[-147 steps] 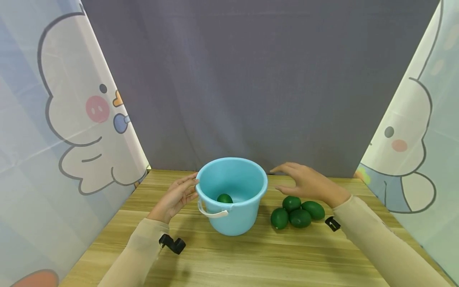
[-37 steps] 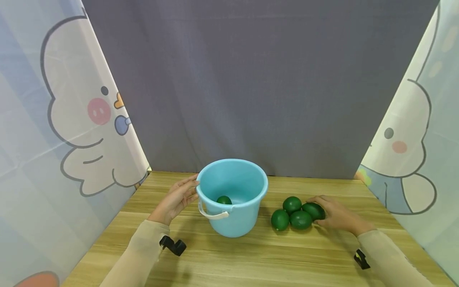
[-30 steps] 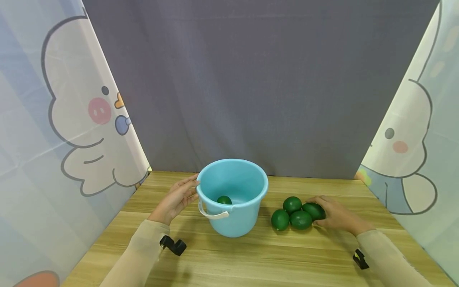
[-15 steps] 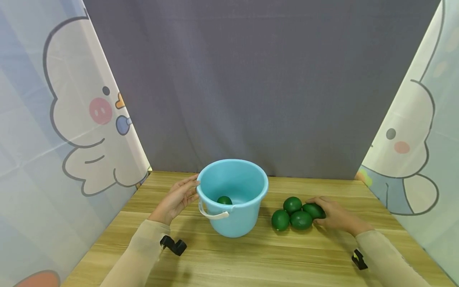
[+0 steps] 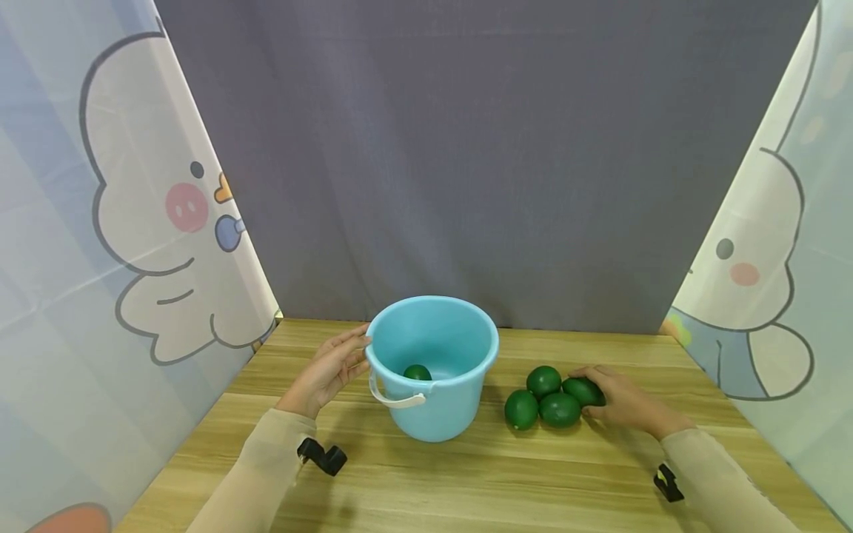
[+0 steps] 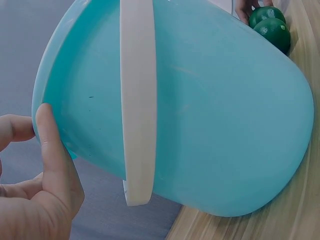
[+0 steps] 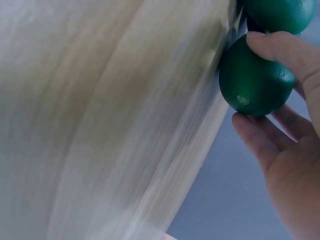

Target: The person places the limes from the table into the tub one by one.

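While my relaxed left hand (image 5: 324,371) touches the bucket (image 5: 440,411), my right hand (image 5: 618,398) pinches the likely firm green fruit (image 7: 254,82) crosswise.

Bucket (image 5: 440,411) left of fruits (image 5: 560,409)

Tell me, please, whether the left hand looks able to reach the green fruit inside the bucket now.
Probably yes: the bucket is open on top; only its wall stands between the left hand, at the rim, and the green fruit.
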Motion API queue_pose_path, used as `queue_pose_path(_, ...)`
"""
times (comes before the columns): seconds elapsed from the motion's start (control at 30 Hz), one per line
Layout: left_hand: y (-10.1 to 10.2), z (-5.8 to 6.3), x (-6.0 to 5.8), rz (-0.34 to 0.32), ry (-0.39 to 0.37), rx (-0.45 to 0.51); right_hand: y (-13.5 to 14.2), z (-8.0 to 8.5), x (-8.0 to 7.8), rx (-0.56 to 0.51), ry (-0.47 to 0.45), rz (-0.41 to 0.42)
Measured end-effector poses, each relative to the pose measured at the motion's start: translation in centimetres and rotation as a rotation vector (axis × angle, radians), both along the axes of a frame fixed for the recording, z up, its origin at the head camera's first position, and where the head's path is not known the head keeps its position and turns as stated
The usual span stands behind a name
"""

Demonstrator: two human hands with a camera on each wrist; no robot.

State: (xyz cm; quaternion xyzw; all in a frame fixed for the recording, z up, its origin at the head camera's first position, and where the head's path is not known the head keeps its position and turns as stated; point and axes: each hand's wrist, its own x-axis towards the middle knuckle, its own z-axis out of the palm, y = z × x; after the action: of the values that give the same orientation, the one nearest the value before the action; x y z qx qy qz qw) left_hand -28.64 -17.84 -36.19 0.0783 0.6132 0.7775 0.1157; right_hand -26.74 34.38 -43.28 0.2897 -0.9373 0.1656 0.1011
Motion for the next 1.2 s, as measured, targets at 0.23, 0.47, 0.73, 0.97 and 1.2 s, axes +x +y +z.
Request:
queue_pose_path(0.23, 0.0, 0.1, 0.0, -0.005, 0.002, 0.009, 0.0, 0.1, 0.0, -0.005, -0.007, 0.002)
queue_pose_path(0.47, 0.0, 0.0, 0.0, 0.004, 0.001, 0.000, 0.0, 0.4, 0.1, -0.006, 0.014, 0.001)
queue_pose_path(0.73, -0.1, -0.1, 0.0, 0.004, 0.002, -0.003, 0.1, 0.7, 0.2, -0.012, 0.038, 0.019)
queue_pose_path(0.97, 0.0, 0.0, 0.0, 0.004, -0.002, -0.001, 0.2, 1.2, 0.4, -0.031, 0.022, 0.011)
queue_pose_path(1.2, 0.0, 0.0, 0.1, 0.011, -0.004, 0.001, 0.0, 2.0, 0.6, -0.014, 0.019, 0.005)
